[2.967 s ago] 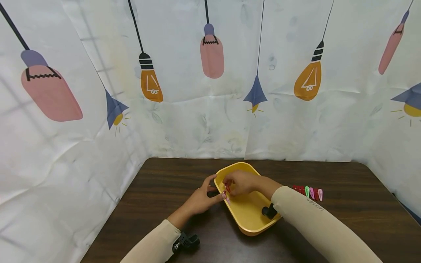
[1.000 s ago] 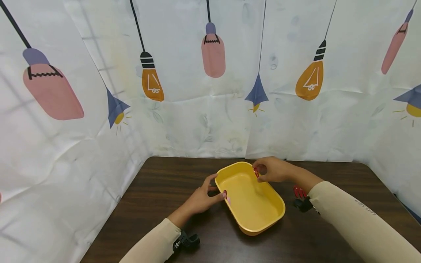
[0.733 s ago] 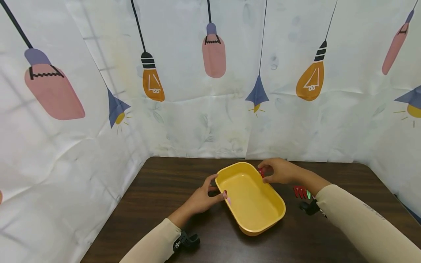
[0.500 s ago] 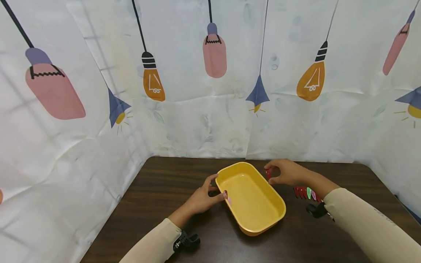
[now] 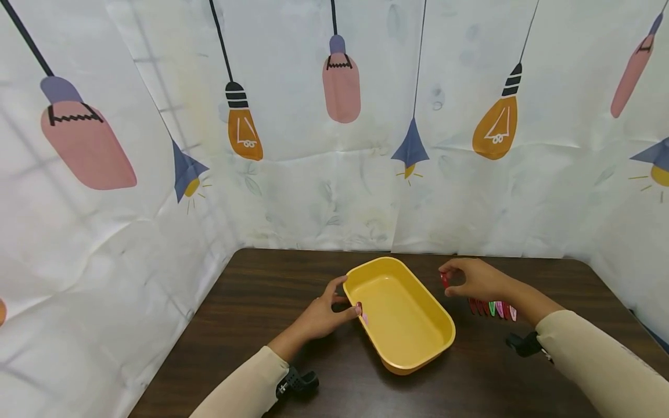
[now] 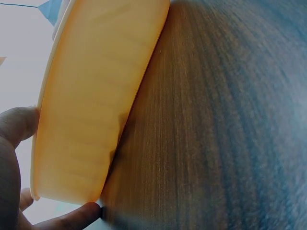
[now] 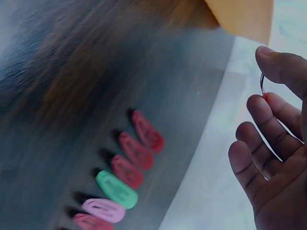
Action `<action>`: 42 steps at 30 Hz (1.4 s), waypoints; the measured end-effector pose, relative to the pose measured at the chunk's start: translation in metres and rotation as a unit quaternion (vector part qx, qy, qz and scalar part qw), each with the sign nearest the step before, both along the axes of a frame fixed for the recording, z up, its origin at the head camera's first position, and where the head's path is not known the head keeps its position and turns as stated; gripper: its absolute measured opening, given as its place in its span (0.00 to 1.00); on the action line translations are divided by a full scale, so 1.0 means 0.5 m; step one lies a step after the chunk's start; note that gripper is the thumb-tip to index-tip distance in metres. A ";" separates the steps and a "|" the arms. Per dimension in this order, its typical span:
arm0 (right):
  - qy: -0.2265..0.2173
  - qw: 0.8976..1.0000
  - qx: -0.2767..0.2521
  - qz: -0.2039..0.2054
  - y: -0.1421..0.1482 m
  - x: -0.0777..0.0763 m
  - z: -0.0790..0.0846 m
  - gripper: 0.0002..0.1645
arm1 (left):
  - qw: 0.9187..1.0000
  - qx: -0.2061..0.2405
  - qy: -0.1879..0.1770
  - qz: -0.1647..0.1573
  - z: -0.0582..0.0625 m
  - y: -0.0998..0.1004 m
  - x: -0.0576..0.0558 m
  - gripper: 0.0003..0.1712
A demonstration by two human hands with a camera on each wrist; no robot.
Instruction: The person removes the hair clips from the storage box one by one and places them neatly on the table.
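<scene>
A yellow plastic basin (image 5: 399,325) sits on the table; its outer wall (image 6: 91,105) fills much of the left wrist view. My left hand (image 5: 321,316) grips its left rim, thumb on the edge and fingers along the outside. Beside that thumb, at the inner wall, are a small red hair clip (image 5: 359,306) and a pink one (image 5: 364,318). To the right of the basin, my right hand (image 5: 478,280) pinches a red snap hair clip (image 5: 444,280) above the table, seen edge-on in the right wrist view. Below it lies a row of clips, including a green one (image 7: 116,189) and a pink one (image 7: 103,210).
The row of clips, mostly red (image 7: 135,150), lies right of the basin, partly under my right forearm. A dark wood-grain table (image 5: 292,278) carries everything. A white curtain (image 5: 313,191) printed with lamps stands behind and at the sides.
My right hand took a red clip from inside the basin, lifted it over the right rim and carried it right toward the row. The left hand has stayed at the rim.
</scene>
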State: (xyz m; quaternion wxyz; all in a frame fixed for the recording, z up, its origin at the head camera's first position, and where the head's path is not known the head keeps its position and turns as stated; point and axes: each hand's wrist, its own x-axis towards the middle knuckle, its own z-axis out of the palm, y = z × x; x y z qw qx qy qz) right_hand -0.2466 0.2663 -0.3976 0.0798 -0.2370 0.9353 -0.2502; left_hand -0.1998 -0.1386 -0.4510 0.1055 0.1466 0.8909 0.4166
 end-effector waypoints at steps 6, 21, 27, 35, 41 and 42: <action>0.015 1.000 0.005 -0.008 0.026 0.007 -0.014 0.34 | 1.000 0.001 -0.002 0.002 -0.002 0.000 -0.001 0.52; 0.040 0.999 0.000 -0.035 0.084 0.037 -0.036 0.34 | 1.000 0.004 0.002 0.001 -0.001 -0.002 0.003 0.52; 0.036 0.998 -0.004 -0.051 0.105 0.045 -0.041 0.36 | 1.000 0.003 -0.002 0.002 -0.001 -0.002 0.004 0.51; 0.026 0.997 -0.011 -0.069 0.130 0.060 -0.046 0.37 | 1.000 0.000 -0.002 -0.001 -0.004 -0.002 0.002 0.51; 0.041 0.996 -0.004 -0.079 0.148 0.067 -0.046 0.37 | 1.000 0.005 -0.005 0.001 0.000 0.000 0.000 0.52; 0.042 0.996 -0.004 -0.080 0.150 0.068 -0.046 0.37 | 1.000 0.005 -0.005 0.002 0.001 0.000 0.000 0.51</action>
